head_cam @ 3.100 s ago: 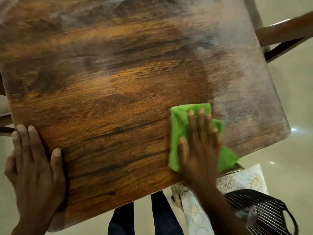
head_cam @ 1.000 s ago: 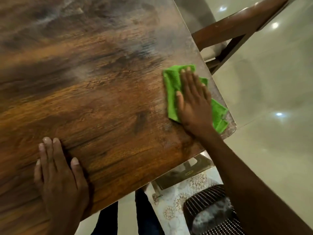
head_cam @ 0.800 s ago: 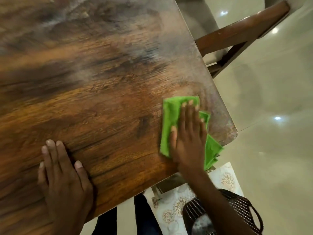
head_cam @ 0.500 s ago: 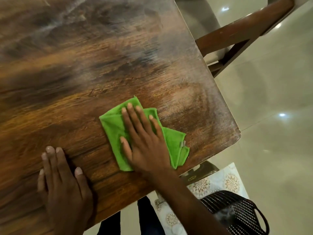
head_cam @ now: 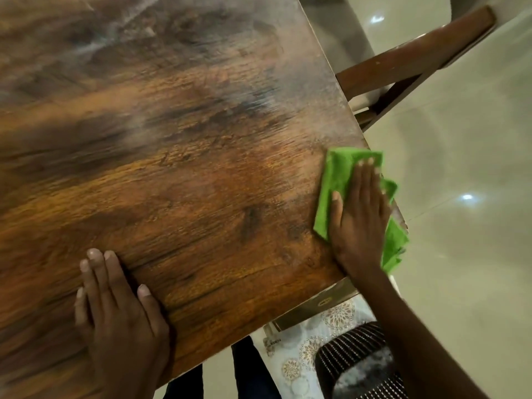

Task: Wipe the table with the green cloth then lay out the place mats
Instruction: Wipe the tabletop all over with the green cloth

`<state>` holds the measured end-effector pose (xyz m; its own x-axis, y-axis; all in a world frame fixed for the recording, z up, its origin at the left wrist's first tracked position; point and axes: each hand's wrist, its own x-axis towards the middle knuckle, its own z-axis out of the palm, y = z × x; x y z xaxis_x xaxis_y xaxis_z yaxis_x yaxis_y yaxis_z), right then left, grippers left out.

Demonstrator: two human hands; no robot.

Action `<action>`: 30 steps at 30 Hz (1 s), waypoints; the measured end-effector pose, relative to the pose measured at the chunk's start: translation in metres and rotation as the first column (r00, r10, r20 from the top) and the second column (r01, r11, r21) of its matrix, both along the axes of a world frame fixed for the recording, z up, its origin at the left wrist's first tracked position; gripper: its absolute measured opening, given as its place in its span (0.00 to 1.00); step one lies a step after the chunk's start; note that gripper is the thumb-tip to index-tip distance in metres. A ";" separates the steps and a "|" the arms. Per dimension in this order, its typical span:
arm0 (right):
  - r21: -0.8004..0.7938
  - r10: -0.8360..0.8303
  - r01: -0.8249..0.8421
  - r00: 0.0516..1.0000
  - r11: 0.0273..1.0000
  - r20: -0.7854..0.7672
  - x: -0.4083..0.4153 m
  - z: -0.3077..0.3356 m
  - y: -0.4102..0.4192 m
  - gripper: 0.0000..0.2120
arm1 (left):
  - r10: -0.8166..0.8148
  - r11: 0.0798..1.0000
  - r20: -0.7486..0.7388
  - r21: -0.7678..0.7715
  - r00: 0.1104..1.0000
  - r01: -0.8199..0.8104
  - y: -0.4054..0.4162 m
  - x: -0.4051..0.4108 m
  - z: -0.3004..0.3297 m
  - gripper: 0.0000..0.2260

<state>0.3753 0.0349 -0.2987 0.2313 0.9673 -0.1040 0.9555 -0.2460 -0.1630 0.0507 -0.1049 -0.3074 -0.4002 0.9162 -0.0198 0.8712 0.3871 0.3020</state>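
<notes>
Wiping is the step in hand: my right hand (head_cam: 357,217) presses the green cloth (head_cam: 335,180) flat-fingered at the table's (head_cam: 187,168) right edge; my left hand (head_cam: 121,312) rests open, bracing. Next, sweep the hazy far patches before the place mats (head_cam: 299,358).

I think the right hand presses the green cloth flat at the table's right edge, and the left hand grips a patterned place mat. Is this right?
Not quite. In the head view the left hand holds no place mat; it rests flat on the bare wooden table. The right hand does press the green cloth flat at the table's right edge.
</notes>
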 end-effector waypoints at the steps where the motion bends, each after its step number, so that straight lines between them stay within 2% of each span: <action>1: -0.020 0.043 -0.042 0.999 0.999 0.010 -0.023 0.000 -0.017 0.34 | -0.005 1.000 -0.010 -0.001 1.000 0.005 0.000 0.001 0.000 0.29; 5: -0.042 0.251 -0.249 0.967 0.968 0.036 -0.104 -0.002 -0.046 0.35 | -0.007 1.000 -0.022 -0.005 1.000 0.007 0.000 0.000 -0.002 0.30; 9: 0.051 0.429 -0.429 0.903 0.902 0.008 -0.096 -0.007 0.023 0.33 | -0.004 1.000 -0.004 -0.011 1.000 0.004 0.001 -0.001 -0.003 0.30; 13: 0.123 0.386 -0.382 0.922 0.916 -0.011 -0.081 -0.009 0.123 0.32 | -0.014 1.000 -0.029 0.013 0.999 0.015 -0.001 -0.002 -0.004 0.30; 15: 0.110 0.384 -0.380 0.923 0.919 -0.022 -0.060 -0.007 0.140 0.32 | -0.031 0.999 -0.041 0.013 0.999 0.032 -0.004 -0.004 -0.004 0.30; 21: 0.081 0.202 -0.199 0.979 0.977 -0.028 0.026 -0.006 0.045 0.30 | -0.030 1.000 0.000 -0.004 1.000 0.030 -0.002 -0.004 -0.004 0.31; 27: 0.052 0.132 -0.126 0.983 0.991 -0.131 0.028 0.005 -0.019 0.33 | -0.015 1.000 -0.004 0.017 1.000 0.015 -0.002 -0.001 -0.005 0.31; 30: 0.064 0.149 -0.141 0.978 0.988 -0.145 0.021 0.016 -0.044 0.40 | -0.032 0.999 0.008 0.009 0.999 0.032 -0.001 -0.002 -0.006 0.31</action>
